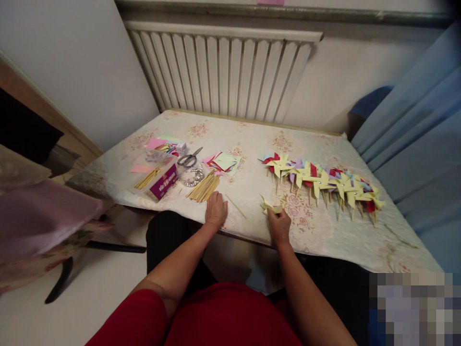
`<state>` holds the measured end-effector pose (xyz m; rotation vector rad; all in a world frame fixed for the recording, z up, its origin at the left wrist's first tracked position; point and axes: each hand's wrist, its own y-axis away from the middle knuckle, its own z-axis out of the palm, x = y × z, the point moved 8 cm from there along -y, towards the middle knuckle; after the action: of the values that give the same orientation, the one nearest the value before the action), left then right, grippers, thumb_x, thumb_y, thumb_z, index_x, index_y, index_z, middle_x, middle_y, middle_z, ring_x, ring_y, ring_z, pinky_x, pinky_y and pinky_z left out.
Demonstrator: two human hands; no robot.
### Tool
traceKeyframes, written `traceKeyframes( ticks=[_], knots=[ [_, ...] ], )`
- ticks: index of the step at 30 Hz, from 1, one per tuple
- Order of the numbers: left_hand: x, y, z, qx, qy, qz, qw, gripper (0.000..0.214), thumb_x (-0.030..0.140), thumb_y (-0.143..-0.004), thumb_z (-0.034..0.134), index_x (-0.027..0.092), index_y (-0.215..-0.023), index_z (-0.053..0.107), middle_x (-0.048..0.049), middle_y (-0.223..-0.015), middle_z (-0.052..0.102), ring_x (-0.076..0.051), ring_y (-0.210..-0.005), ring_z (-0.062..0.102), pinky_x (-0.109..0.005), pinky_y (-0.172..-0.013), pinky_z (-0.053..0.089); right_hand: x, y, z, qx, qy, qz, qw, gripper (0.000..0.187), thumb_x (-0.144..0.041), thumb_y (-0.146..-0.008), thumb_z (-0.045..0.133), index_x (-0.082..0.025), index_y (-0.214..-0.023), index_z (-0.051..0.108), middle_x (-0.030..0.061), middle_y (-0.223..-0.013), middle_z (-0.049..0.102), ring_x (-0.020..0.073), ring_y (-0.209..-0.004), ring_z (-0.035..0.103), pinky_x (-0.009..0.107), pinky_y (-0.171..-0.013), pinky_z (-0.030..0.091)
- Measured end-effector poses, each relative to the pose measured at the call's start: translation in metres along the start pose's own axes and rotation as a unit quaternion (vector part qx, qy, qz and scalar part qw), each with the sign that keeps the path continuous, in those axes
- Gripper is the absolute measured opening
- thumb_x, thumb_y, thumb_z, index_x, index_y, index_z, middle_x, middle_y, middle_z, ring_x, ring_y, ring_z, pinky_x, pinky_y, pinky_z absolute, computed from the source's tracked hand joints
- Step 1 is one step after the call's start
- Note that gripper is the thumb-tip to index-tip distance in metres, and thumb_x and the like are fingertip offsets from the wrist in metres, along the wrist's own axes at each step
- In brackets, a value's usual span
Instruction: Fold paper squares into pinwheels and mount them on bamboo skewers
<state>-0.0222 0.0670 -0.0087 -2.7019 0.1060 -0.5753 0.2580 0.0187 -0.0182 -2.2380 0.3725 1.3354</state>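
My right hand [280, 227] is closed on a pale yellow paper pinwheel [271, 207], held just above the table's front edge. No stick shows on this pinwheel. My left hand [216, 211] lies on the cloth with its thumb apart from the fingers, and I see nothing in it. Its fingertips are beside a bundle of thin wooden sticks [203, 186]; whether they touch it is unclear. A single wooden stick [236, 206] lies on the cloth between my hands. Behind the bundle stands a clear round container of silvery pins [192, 177], with dark-handled scissors [190, 157] over its far rim.
On the right, several finished pinwheels [320, 182] stand in a long row. A stack of coloured paper squares [224, 162] lies mid-table. At left are a purple-and-white box [163, 181] with sticks and more coloured paper [155, 143]. A radiator [230, 72] is behind the flowered tablecloth [248, 139].
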Motion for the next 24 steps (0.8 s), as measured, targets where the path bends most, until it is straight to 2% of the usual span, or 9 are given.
traceKeyframes(
  ticks=[19,24],
  knots=[
    [-0.002,0.0004,0.0033,-0.005,0.004,0.001,1.0,0.023,0.024,-0.086,0.051,0.015,-0.107,0.051,-0.0181,-0.127,0.05,-0.028,-0.123,0.043,-0.047,-0.104,0.036,0.0024,-0.0013,0.0,0.006,0.008,-0.008,1.0,0.029,-0.043,-0.074,0.059,-0.015,-0.076,0.067,0.0058,-0.072,0.067,0.0185,-0.066,0.054,0.03,-0.066,0.042],
    [-0.0012,-0.0017,-0.0001,-0.008,0.002,-0.006,1.0,0.019,0.022,-0.085,0.053,0.016,-0.102,0.054,-0.0151,-0.121,0.052,-0.027,-0.117,0.045,-0.045,-0.101,0.038,0.0035,-0.0013,0.0003,0.005,0.001,-0.003,1.0,0.028,-0.042,-0.075,0.059,-0.015,-0.076,0.066,0.0056,-0.072,0.066,0.0183,-0.066,0.055,0.03,-0.066,0.041]
  ],
)
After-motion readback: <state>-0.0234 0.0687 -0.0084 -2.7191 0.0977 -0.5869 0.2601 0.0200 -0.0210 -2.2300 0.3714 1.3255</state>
